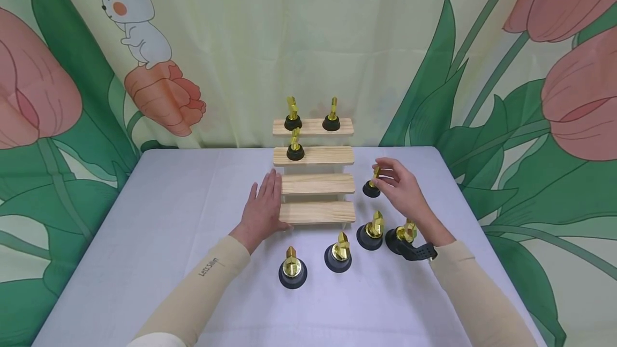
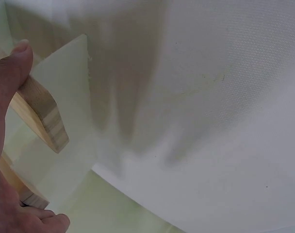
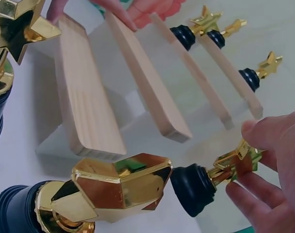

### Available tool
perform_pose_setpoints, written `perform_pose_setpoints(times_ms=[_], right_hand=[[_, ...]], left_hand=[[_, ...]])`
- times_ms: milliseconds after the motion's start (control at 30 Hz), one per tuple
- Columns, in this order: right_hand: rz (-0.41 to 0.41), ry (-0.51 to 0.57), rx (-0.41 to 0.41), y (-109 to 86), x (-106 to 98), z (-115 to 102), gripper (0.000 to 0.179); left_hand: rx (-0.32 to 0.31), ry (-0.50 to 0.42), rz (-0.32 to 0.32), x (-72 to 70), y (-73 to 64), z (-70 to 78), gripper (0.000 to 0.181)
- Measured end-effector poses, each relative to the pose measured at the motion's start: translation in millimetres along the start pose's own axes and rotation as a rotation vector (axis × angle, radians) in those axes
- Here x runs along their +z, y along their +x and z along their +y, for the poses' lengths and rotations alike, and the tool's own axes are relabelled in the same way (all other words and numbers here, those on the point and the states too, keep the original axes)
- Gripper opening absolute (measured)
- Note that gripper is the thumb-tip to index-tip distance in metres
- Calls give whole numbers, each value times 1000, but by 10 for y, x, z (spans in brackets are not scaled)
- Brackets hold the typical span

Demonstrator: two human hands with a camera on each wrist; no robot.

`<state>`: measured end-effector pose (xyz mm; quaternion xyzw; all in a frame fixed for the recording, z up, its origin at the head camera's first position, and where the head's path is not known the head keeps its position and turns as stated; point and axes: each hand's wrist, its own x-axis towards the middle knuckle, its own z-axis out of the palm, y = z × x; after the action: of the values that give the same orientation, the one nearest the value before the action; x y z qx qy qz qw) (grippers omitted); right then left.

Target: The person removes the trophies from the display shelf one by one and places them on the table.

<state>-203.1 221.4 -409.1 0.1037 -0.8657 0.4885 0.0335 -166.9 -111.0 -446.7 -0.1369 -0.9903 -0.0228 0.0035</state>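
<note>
To the right of a stepped shelf with wooden boards [image 1: 318, 212], my right hand [image 1: 397, 185] pinches a small gold trophy by its star top; its black base [image 3: 192, 189] hangs toward the shelf. My left hand [image 1: 262, 205] rests against the shelf's left side, fingers straight in the head view. In the left wrist view its thumb [image 2: 22, 60] touches the end of one board. Two trophies stand on the top board, one at the left [image 1: 292, 114] and one at the right [image 1: 331, 115]. Another trophy [image 1: 295, 146] stands at the left of the second board.
Several trophies stand on the white table [image 1: 159, 240] in front of the shelf: one nearest [image 1: 292, 268], one right of it [image 1: 338, 252], and another farther right [image 1: 370, 231]. A further trophy [image 1: 395, 240] is partly behind my right wrist's black band [image 1: 419, 252]. A printed curtain [image 1: 241, 42] hangs behind.
</note>
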Motion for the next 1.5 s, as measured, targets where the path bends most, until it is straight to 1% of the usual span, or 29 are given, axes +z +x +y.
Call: perform_pose_setpoints(times_ms=[33,200,433,733,867,967,1233,1400,1500], right_hand=[[-5,-3,1,-4,4,6,49],[-31,-30,10,-13,15,52,46],[-97,-29,33,-32,42,98,44],[-120,-55,45,-45,102,148,44],[-132,-77,37,-34,117,145,44],[-156,-100,31,-20,125,144,45],[-233,-164,87,15,174,174,45],[-248,-189,91,39,203,194,45],[-259,-197,97,54,219,213,46]], left_hand=[[-2,1,-7,-4,-1,-1,138],[1,1,-3,-8,-6,-5,138],[6,6,2,-8,-8,-6,138],[9,10,0,-3,-6,-8,138],[5,11,-11,-11,-5,-7,138],[5,14,-14,-15,-3,-9,137],[10,6,-8,-19,0,-11,138],[12,3,8,-4,0,-12,138],[8,2,7,0,-1,-13,139]])
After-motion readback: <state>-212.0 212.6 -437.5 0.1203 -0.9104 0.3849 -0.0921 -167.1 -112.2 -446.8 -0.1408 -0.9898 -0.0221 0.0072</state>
